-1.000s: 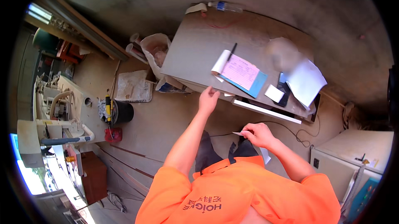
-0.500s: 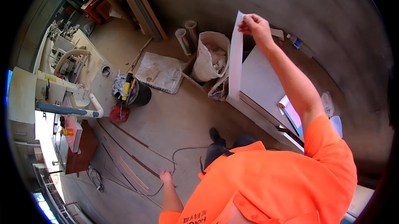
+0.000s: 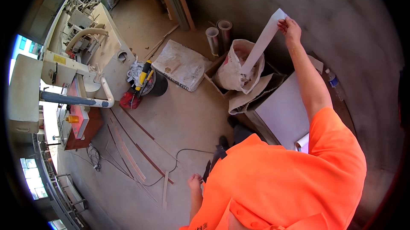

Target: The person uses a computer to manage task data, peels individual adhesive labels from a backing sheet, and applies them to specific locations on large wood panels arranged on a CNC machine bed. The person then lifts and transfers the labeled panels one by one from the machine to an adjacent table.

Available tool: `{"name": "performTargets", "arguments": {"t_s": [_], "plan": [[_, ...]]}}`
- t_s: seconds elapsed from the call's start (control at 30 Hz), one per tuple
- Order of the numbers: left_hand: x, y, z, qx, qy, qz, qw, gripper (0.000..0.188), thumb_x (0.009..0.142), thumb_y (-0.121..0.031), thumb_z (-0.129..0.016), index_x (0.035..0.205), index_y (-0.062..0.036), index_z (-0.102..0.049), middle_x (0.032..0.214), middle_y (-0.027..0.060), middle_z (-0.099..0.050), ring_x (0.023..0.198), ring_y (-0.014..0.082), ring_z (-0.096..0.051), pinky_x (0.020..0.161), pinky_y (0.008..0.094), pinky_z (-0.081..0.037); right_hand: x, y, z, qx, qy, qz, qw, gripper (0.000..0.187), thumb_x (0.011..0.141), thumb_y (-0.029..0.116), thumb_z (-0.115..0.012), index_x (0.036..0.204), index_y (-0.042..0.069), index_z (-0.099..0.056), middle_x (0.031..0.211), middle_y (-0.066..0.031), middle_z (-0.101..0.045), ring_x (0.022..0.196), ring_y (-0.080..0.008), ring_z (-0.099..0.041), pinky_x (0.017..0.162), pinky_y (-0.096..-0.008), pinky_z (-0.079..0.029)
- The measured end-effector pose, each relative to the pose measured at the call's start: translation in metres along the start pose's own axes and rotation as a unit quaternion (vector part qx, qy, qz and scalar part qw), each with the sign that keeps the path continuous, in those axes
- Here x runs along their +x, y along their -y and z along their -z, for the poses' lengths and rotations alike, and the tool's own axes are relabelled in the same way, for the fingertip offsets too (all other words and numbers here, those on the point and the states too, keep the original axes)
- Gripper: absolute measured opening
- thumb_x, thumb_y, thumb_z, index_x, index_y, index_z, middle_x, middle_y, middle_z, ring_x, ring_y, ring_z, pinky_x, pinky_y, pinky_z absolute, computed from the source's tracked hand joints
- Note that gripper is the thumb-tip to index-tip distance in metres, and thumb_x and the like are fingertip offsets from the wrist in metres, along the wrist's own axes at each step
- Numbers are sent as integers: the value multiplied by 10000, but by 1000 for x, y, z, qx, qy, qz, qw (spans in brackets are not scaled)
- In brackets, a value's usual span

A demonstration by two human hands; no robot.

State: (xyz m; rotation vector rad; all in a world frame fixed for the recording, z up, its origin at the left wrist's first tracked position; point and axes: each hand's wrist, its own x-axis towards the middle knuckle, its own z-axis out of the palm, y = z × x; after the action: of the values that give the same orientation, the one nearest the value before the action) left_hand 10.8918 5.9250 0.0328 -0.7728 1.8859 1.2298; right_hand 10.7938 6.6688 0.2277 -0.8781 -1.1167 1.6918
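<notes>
My right hand (image 3: 290, 30), raised at the end of an outstretched arm, pinches the upper end of a long, flat white strip (image 3: 261, 44). The strip hangs at a slant, its lower end within the mouth of a white woven sack (image 3: 232, 76) of crumpled scraps. Whether that end touches the scraps I cannot tell. Low beside my hip is my left hand (image 3: 195, 181), its fingers loosely bent and a little apart, with nothing seen in them. The nearest thing to it is a short pale strip (image 3: 165, 191) on the floor.
An opened cardboard box (image 3: 252, 95) adjoins the sack, beside a white-topped cabinet (image 3: 279, 102). Metallic rolls (image 3: 212, 38) and a dusty flat bag (image 3: 181, 65) lie beyond. Leftward are a black bucket (image 3: 159, 85), long strips (image 3: 143, 151), a cable (image 3: 194, 149) and a machine (image 3: 106, 38).
My right hand has carried the white strip from beside the cabinet to over the sack. My left hand has drawn closer to my body. The view has shifted.
</notes>
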Motion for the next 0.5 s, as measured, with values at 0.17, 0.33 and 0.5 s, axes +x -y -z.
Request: {"name": "performTargets", "arguments": {"t_s": [0.17,0.33,0.5], "plan": [[-19,-17,-16,-41,-54,-21,997,528,825,-162,-581,1246,102,-406,906,104,-612,758,154,-599,638,275,-474,-14,-152,28,-307,-18,-110,945,361,811,160,-581,1131,7,-513,795,-80,-618,602,-172,-588,543,-300,-485],[-61,-55,-44,-79,-105,-62,989,511,819,-159,-578,1232,105,-430,958,113,-613,818,158,-601,682,275,-477,-105,-304,87,-493,154,-199,833,436,697,174,-555,1103,12,-570,819,-199,-644,750,-332,-632,700,-389,-494],[-90,13,-44,-55,-125,1,991,470,795,-202,-598,1175,62,-516,989,152,-630,890,206,-613,757,305,-482,-288,-292,23,-533,560,-204,600,333,780,183,-593,1058,0,-593,776,-117,-652,582,-172,-610,599,-308,-496]]}}
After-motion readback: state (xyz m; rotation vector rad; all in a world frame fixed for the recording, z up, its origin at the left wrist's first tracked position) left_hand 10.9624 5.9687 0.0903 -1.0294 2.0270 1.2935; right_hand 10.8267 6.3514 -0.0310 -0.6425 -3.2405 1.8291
